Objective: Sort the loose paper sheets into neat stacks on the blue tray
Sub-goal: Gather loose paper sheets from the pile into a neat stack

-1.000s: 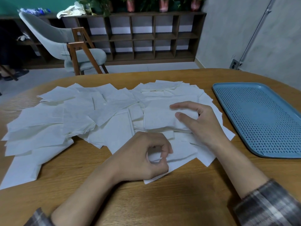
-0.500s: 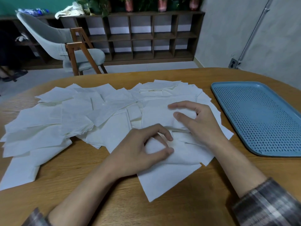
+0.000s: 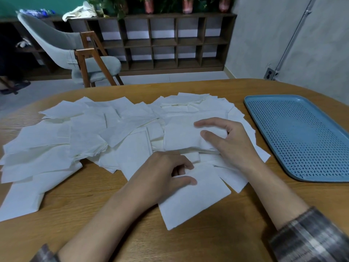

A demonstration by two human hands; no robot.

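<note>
Several loose white paper sheets [image 3: 79, 140] lie spread and overlapping across the wooden table. My left hand [image 3: 162, 178] pinches the far edge of one sheet [image 3: 196, 203], which lies pulled out in front of the pile; the thumb sits on top and the fingers curl over the edge. My right hand [image 3: 234, 142] grips a small stack of sheets [image 3: 179, 137] in the middle of the pile, fingers on top and thumb at its right end. The blue perforated tray [image 3: 302, 140] sits to the right of the pile, a short gap from my right hand.
The round wooden table [image 3: 188, 246] has bare wood along its near edge. Beyond it stand a grey chair [image 3: 62, 46] with wooden legs, a dark cubby shelf [image 3: 164, 42] with potted plants on top, and a grey wall on the right.
My left hand has dragged one sheet out of the pile toward the near edge, and its fingers have loosened a little. My right hand has stayed on the small stack.
</note>
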